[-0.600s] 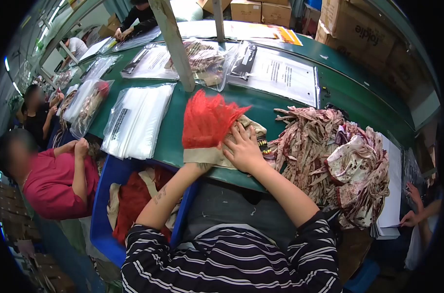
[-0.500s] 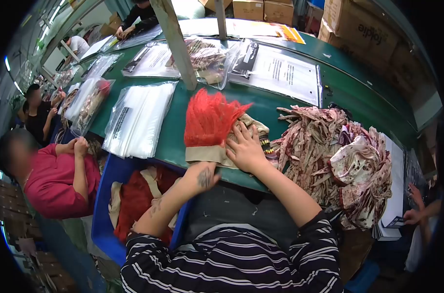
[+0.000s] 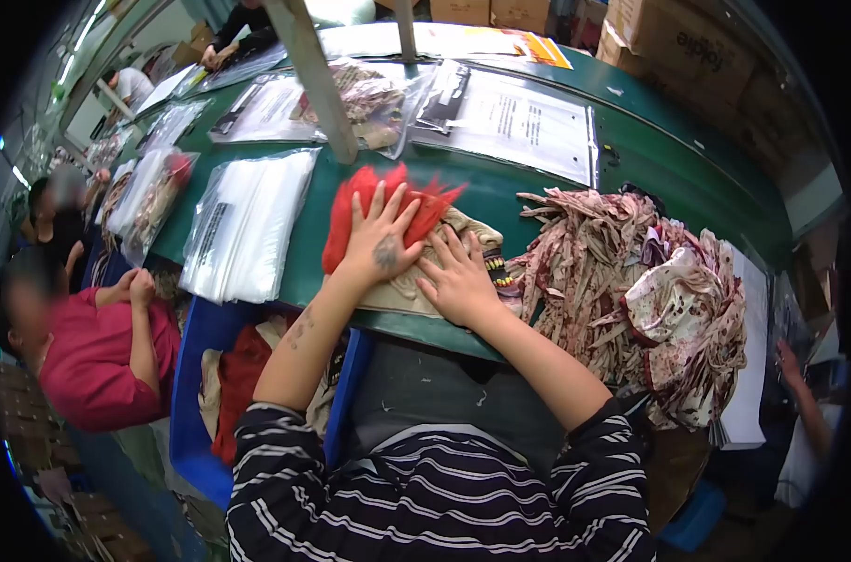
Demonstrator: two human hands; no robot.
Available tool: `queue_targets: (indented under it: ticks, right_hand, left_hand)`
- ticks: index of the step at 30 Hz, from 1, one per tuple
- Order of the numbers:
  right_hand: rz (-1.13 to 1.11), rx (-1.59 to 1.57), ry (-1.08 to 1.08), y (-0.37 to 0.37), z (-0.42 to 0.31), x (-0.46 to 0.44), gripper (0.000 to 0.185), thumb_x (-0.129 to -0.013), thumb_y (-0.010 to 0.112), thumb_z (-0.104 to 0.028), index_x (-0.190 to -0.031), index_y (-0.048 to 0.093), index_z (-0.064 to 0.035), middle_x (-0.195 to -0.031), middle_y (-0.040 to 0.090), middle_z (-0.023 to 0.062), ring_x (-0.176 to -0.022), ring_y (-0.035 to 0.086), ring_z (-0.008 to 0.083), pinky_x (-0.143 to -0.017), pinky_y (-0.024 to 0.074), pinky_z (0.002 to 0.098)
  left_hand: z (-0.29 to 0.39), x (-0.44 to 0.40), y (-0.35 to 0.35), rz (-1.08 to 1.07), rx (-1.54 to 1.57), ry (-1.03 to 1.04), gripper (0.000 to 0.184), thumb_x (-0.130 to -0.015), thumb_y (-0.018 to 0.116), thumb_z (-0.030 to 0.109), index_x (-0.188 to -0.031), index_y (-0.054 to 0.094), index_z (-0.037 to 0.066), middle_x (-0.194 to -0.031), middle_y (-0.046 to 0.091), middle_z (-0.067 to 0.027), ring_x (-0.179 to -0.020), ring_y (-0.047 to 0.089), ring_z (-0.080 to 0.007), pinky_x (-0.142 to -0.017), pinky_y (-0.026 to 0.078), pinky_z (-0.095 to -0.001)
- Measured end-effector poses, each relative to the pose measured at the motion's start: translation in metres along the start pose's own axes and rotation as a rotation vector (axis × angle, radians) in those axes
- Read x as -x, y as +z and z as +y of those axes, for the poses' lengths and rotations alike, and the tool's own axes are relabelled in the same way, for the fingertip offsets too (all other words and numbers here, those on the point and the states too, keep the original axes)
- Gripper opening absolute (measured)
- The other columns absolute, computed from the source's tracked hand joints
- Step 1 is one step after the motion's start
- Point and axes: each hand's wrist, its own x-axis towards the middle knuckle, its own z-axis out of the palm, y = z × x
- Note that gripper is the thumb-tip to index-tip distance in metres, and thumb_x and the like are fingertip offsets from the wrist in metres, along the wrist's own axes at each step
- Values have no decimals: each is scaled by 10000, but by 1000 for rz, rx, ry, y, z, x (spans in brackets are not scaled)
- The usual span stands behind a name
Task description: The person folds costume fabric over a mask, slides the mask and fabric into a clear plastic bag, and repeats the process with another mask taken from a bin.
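A mask (image 3: 472, 229) with a tuft of red hair (image 3: 339, 229) lies on its side on the green table (image 3: 346, 309), its painted teeth toward the right. My left hand (image 3: 383, 234) is spread flat over the red hair, fingers apart. Beside it, my right hand (image 3: 460, 278) lies flat with open fingers on the beige face part. Both palms hide much of the mask. Just right of it sits a heap of blood-stained cloth strips (image 3: 585, 272), with a white red-spotted piece (image 3: 674, 300) on top.
Clear plastic bags (image 3: 249, 225) lie at the left, and bags with printed cards (image 3: 519, 122) behind. A blue bin (image 3: 196, 375) with red and beige pieces stands below the table edge. A metal post (image 3: 318, 84) rises behind the mask. A person in red (image 3: 112, 347) is at the left.
My left hand has moved up from the table's near edge onto the red hair and presses it down. The right hand stays on the face part. The view has shifted slightly.
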Motion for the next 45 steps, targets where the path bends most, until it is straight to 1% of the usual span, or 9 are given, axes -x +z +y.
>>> queue_targets:
  ticks: [9, 16, 19, 21, 23, 26, 33, 38, 45]
  right_hand:
    - [19, -99, 86, 3, 0, 0, 495, -992, 453, -431, -1365, 598, -141, -1574, 360, 181, -1487, 263, 369, -1207, 74, 590]
    - [163, -102, 58, 16, -2, 0, 449, -925, 533, -380, -1249, 655, -96, -1456, 489, 206, -1439, 345, 392, -1175, 172, 603]
    - [90, -30, 108, 8, -6, -3, 415, -897, 558, -334, -1205, 668, -79, -1415, 521, 199, -1421, 365, 395, -1156, 214, 590]
    - [0, 32, 119, -2, -4, -4, 382, -869, 584, -287, -1162, 682, -61, -1374, 553, 193, -1404, 384, 397, -1138, 255, 578]
    - [149, 33, 79, -29, -3, 13, 308, -831, 612, -203, -1080, 686, -37, -1313, 586, 181, -1327, 448, 404, -1103, 323, 530]
    - [207, -210, 112, -83, -6, 45, 225, -815, 629, -142, -1009, 678, -38, -1214, 623, 148, -1226, 511, 366, -1065, 387, 461]
    - [423, -529, 209, -113, -28, 146, 193, -758, 635, 12, -943, 649, -41, -982, 655, 75, -955, 618, 278, -879, 495, 365]
    - [403, -452, 276, -106, -39, 224, 133, -766, 643, -23, -894, 653, -56, -928, 655, 55, -800, 625, 236, -773, 508, 325]
    - [581, -255, 799, -121, -21, 358, 81, -701, 604, 20, -722, 646, -47, -722, 636, 61, -578, 553, 251, -570, 452, 317]
  left_hand:
    - [-11, 8, 17, 58, 135, 67, 674, -825, 594, 304, -1470, 489, 137, -1625, 309, -99, -1514, 192, -358, -1211, 53, -538]
    - [26, 1, -21, -121, -309, 44, 757, -763, 650, 231, -1477, 434, 99, -1638, 252, -126, -1498, 182, -427, -1171, 127, -651]
    - [59, 8, -14, 48, -265, 109, 644, -767, 634, 139, -1399, 519, 87, -1589, 363, -137, -1484, 264, -409, -1170, 196, -602]
    - [68, 17, 6, 345, 75, 223, 450, -782, 604, 92, -1230, 626, 64, -1387, 589, -133, -1337, 484, -396, -1134, 303, -529]
    - [89, 28, -1, 529, 382, 186, 301, -790, 575, 36, -1075, 669, 60, -1122, 705, -99, -1126, 622, -356, -1044, 410, -452]
    - [101, 43, 3, 589, 399, 212, 231, -768, 578, 3, -976, 665, 53, -1023, 695, -104, -1027, 634, -338, -970, 460, -428]
    - [96, 43, 4, 517, 470, 317, 176, -744, 590, -35, -891, 649, 39, -994, 682, -105, -990, 634, -330, -930, 475, -425]
    - [96, 46, 9, 486, 532, 347, 152, -731, 596, -56, -852, 637, 27, -972, 677, -115, -934, 624, -327, -886, 494, -411]
    - [95, 49, 11, 399, 557, 378, 154, -742, 599, -76, -860, 635, 15, -968, 673, -120, -897, 617, -322, -851, 505, -391]
